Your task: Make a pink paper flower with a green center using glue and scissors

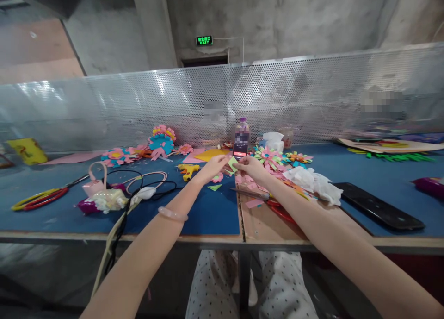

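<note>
Between my two hands is a small piece of light green paper. My left hand pinches its left side, and my right hand grips it from the right. A folded green paper triangle lies on the blue mat just below my left hand. Part of a pink paper flower shows beneath that hand. Right behind the green paper, a phone with a lit screen leans against a bottle with a purple cap. Scissors with red handles lie under my right forearm.
A yellow glue gun lies left of my hands, with cables beyond it. Paper flowers stand at the back. Crumpled white tissue and a black phone-like slab lie to the right. More scissors lie far left. A perforated metal screen closes the table's rear.
</note>
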Motion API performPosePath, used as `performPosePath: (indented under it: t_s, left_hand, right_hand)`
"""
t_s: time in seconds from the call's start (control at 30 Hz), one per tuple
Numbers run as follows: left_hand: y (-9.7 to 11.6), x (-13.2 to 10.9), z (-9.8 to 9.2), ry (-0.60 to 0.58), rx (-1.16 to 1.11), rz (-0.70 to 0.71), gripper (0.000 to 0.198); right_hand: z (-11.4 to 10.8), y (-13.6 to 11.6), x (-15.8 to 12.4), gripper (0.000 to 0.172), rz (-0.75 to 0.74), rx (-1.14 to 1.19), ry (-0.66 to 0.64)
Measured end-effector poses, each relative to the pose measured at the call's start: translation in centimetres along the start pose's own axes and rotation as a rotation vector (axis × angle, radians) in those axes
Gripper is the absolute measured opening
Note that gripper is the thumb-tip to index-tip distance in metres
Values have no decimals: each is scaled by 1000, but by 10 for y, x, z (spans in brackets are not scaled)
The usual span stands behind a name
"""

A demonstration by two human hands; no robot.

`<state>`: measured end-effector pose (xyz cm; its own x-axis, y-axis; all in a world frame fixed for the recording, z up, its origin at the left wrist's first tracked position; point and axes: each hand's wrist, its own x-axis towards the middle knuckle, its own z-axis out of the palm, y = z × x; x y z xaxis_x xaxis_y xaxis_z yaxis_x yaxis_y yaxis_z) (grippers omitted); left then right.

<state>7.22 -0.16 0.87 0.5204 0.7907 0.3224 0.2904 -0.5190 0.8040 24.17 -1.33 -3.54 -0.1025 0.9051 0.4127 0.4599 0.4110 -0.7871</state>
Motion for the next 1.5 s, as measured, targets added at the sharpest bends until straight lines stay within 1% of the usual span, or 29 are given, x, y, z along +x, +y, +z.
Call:
performPosePath:
  t_s: [0.07, 0.17, 0.2, 0.23, 0.37, 0.43, 0.53, 0.63, 0.77, 0.87, 0.97, 1.07, 1.27, 1.5]
  left_hand:
    - [-3, 2, 1, 32, -94, 2, 21]
    - [-8, 4, -2, 73, -221, -4, 17]
    - [-9, 4, -3, 79, -261, -6, 17]
    - [-9, 4, -4, 80, -300, -6, 17]
    - [-10, 5, -4, 66, -435, -10, 21]
    - [-11, 5, -2, 69, -483, -3, 19]
    - [-11, 6, -1, 85, -524, 23, 18]
    - [-10, 6, -2, 81, -525, 40, 19]
    - [-4, 3, 0, 40, -497, 66, 22]
    - [2, -1, 4, 18, -458, 94, 27]
    - [7, -3, 8, 52, -407, 129, 33]
    - [7, -2, 10, 98, -374, 157, 32]
    - [2, 0, 12, 121, -368, 173, 31]
    - [5, 0, 10, 132, -420, 150, 31]
  right_hand:
    - [-1, -3, -1, 26, -49, 46, 23]
    - [-6, -9, -2, 42, -158, 64, 43]
    - [-8, -11, -3, 43, -199, 55, 49]
    - [-9, -13, -3, 40, -238, 40, 57]
    - [-11, -18, -3, 10, -350, -12, 113]
    - [-10, -19, -2, 5, -374, -15, 136]
    - [-8, -17, -2, 8, -366, -1, 177]
    - [-6, -14, -1, 11, -321, 32, 229]
    - [-4, -10, 1, 18, -243, 93, 290]
    - [-5, -11, 1, 21, -210, 145, 321]
    - [-5, -12, 0, 24, -187, 206, 330]
    - [-3, -14, 0, 25, -166, 256, 336]
    - [-1, -17, 0, 24, -174, 282, 361]
    - [-2, -22, -2, 25, -200, 226, 381]
